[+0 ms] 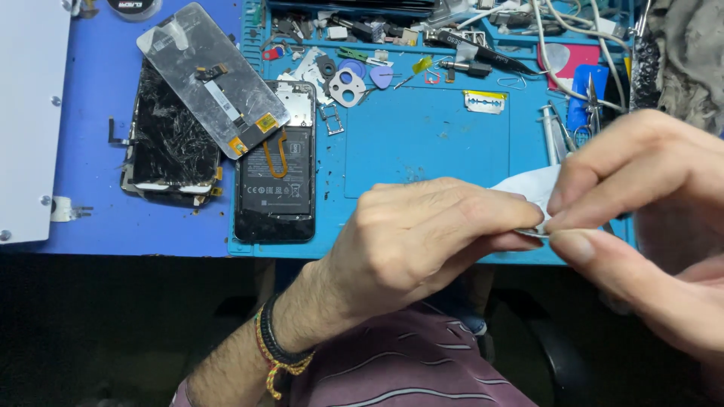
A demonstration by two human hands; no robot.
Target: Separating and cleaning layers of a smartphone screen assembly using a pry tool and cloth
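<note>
Head view, only one camera. Both hands meet at right-centre of frame, just over the near edge of the blue mat (422, 136). Left hand (422, 234) is pinched shut on the edge of a thin white sheet (528, 188); right hand (641, 188) pinches the same edge from the other side, thumb and forefinger nearly touching the left fingertips. The sheet looks like film or a wipe, can't tell which. Judgement: very light, limp, likely to crease or tear, so grip at the edge or a corner only, fingertip pressure. Count: one sheet, two hands on it. Left half of frame, on the bench (90, 218): one opened phone body (275, 181) with battery exposed, one cracked dark screen (170, 143) beside it, one grey screen assembly (211, 75) lying tilted across both, touching them. Upper centre of the mat: one blue pick (382, 75), one razor blade (484, 101), a clutter of small parts and tools too small to count. White panel (30, 113) at far left.
</note>
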